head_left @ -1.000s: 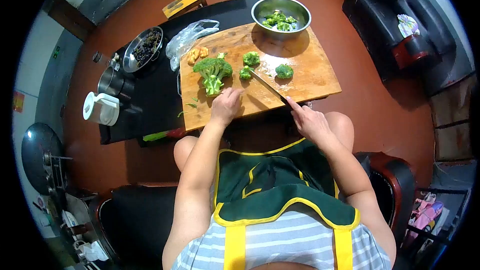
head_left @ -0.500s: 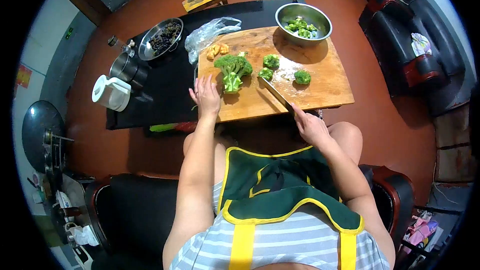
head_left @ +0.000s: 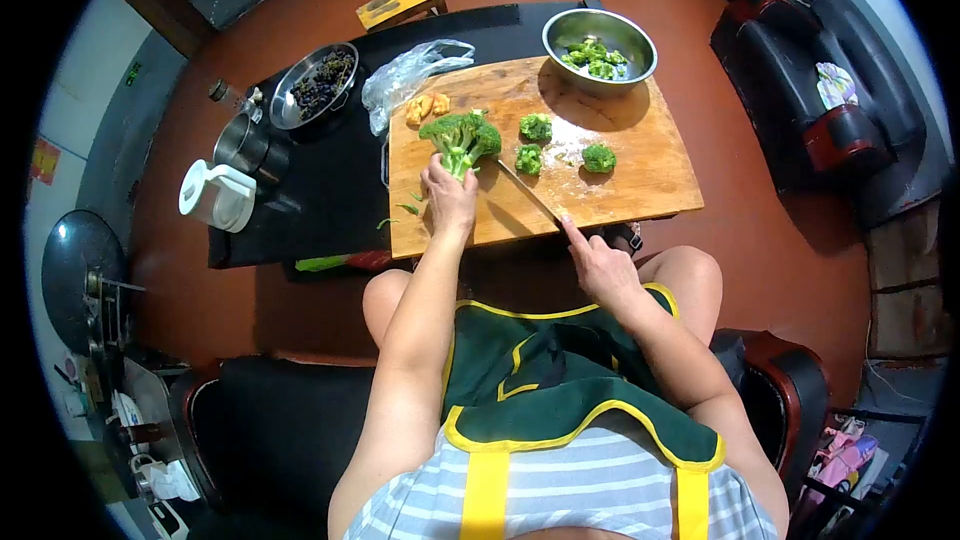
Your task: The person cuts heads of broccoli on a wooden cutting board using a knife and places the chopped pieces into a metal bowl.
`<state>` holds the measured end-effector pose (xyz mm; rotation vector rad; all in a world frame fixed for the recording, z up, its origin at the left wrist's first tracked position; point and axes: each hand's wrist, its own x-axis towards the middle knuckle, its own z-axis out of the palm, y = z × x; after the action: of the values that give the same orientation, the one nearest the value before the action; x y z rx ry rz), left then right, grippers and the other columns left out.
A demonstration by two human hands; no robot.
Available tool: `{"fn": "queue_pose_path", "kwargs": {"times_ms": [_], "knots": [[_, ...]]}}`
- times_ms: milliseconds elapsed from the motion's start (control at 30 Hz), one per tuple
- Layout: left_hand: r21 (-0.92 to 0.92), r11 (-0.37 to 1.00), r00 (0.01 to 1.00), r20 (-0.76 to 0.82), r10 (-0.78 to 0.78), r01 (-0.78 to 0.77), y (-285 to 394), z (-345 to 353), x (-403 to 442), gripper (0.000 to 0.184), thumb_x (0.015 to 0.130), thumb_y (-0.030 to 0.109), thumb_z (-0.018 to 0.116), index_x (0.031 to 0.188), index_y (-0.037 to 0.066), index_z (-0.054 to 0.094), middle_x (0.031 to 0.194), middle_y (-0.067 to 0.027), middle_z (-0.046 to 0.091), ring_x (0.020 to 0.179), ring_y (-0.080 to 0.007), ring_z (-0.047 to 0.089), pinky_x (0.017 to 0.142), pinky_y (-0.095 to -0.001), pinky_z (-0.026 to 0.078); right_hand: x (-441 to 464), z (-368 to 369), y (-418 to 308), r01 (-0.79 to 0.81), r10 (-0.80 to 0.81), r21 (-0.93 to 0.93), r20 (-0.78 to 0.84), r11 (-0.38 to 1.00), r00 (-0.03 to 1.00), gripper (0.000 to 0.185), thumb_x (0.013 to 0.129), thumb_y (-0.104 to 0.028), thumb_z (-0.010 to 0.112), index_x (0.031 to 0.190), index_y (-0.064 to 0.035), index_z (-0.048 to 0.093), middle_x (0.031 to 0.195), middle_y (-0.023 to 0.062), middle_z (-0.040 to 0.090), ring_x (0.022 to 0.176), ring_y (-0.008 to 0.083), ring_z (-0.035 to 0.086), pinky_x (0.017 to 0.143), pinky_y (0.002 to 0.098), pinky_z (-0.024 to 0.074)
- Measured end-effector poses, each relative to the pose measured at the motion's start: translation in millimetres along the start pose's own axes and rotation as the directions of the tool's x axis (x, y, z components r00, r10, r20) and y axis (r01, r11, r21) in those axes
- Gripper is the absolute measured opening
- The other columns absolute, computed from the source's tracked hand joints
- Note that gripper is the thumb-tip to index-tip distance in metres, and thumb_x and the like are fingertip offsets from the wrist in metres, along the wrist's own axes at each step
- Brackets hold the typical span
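Observation:
My left hand (head_left: 449, 196) is closed around the stem of a large broccoli head (head_left: 462, 133) on the left part of the wooden cutting board (head_left: 640, 165). In my right hand (head_left: 601, 265) is a kitchen knife (head_left: 528, 189), its handle mostly hidden by my fingers. The blade slants up and left over the board, its tip close to the broccoli stem. Three cut florets lie right of the head: one upper floret (head_left: 536, 126), one lower floret (head_left: 528, 159) and one floret (head_left: 599, 158) farther right. Small green scraps (head_left: 409, 208) lie beside my left wrist.
A steel bowl (head_left: 640, 65) with broccoli pieces stands at the board's back right. Ginger-like yellow chunks (head_left: 428, 107) and a clear plastic bag (head_left: 405, 75) are at its left. Beyond them are a pan of dark grapes (head_left: 320, 85), a steel pot (head_left: 240, 145) and a white-lidded jug (head_left: 215, 195).
My left hand has moved right from the board's left edge and taken hold of the broccoli stem. The knife has shifted left, its tip moving from the small florets toward the large head.

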<state>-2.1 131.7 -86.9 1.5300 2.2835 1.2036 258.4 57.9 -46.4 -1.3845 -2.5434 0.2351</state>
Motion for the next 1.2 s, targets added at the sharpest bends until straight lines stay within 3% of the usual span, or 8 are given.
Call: {"fn": "queue_pose_path", "kwargs": {"times_ms": [67,200,300,633,833,933,1200], "knots": [[-0.027,0.998,0.998,-0.028,0.063,-0.064,8,-3,-3,0.054,0.082,0.022,0.063,0.122,-0.002,0.036,0.113,-0.0248,0.043,0.104,-0.0413,0.047,0.088,-0.0456,0.041,-3,-1,-5,0.008,-0.008,0.0,0.01,1.0,1.0,0.062,0.085,-0.012,0.052,0.142,-0.0145,0.028,0.07,0.014,0.051,0.052,0.0315,0.057,0.045,0.0418,0.0474],[0.043,0.971,0.971,-0.041,0.237,-0.236,15,3,-12,0.048,0.082,0.017,0.063,0.122,0.005,0.041,0.109,-0.0211,0.044,0.092,-0.0393,0.053,0.079,-0.0455,0.046,-5,3,-8,-0.013,0.013,-0.031,0.012,0.999,1.0,0.069,0.079,-0.006,0.053,0.143,-0.0125,0.027,0.07,0.0142,0.051,0.053,0.0307,0.057,0.046,0.0409,0.0482],[0.093,0.957,0.962,0.019,0.274,-0.274,16,2,-15,0.049,0.08,0.014,0.065,0.122,0.008,0.042,0.106,-0.0191,0.044,0.091,-0.0383,0.053,0.077,-0.0451,0.047,-6,4,-8,-0.025,0.026,-0.035,0.024,0.999,0.999,0.071,0.077,-0.004,0.052,0.143,-0.0113,0.026,0.071,0.0153,0.052,0.054,0.0309,0.058,0.047,0.0409,0.049],[0.064,0.972,0.974,0.023,0.226,-0.227,21,2,-19,0.048,0.077,0.013,0.067,0.12,0.006,0.048,0.099,-0.0167,0.046,0.085,-0.0356,0.054,0.072,-0.0438,0.046,16,-42,-44,-0.136,0.173,-0.147,0.276,0.98,0.946,0.066,0.084,-0.007,0.048,0.144,-0.0082,0.022,0.08,0.0203,0.058,0.062,0.0344,0.064,0.053,0.0421,0.0534],[0.099,0.969,0.974,0.017,0.225,-0.225,14,7,-24,0.047,0.076,0.014,0.067,0.119,0.005,0.049,0.098,-0.0161,0.046,0.086,-0.0341,0.054,0.073,-0.0424,0.047,31,-19,-51,-0.154,0.188,-0.133,0.309,0.979,0.932,0.065,0.085,-0.009,0.047,0.144,-0.0073,0.021,0.083,0.0235,0.06,0.065,0.0345,0.065,0.054,0.0431,0.0539],[0.095,0.963,0.968,-0.01,0.253,-0.251,13,8,-26,0.047,0.075,0.014,0.068,0.118,0.005,0.05,0.099,-0.0163,0.046,0.087,-0.0337,0.054,0.073,-0.0418,0.047,33,2,-42,-0.133,0.166,-0.136,0.273,0.982,0.948,0.069,0.082,-0.007,0.049,0.145,-0.005,0.019,0.079,0.0211,0.06,0.064,0.0327,0.064,0.055,0.0411,0.053],[-0.079,0.997,0.996,-0.093,0.005,-0.012,0,3,-8,0.043,0.081,0.022,0.065,0.117,0.003,0.052,0.106,-0.0176,0.051,0.098,-0.0346,0.054,0.084,-0.0417,0.044,29,9,-11,-0.134,0.141,-0.047,0.276,0.99,0.951,0.065,0.085,-0.01,0.046,0.144,-0.0166,0.02,0.083,0.0222,0.061,0.069,0.0366,0.064,0.057,0.0457,0.0519]]}}
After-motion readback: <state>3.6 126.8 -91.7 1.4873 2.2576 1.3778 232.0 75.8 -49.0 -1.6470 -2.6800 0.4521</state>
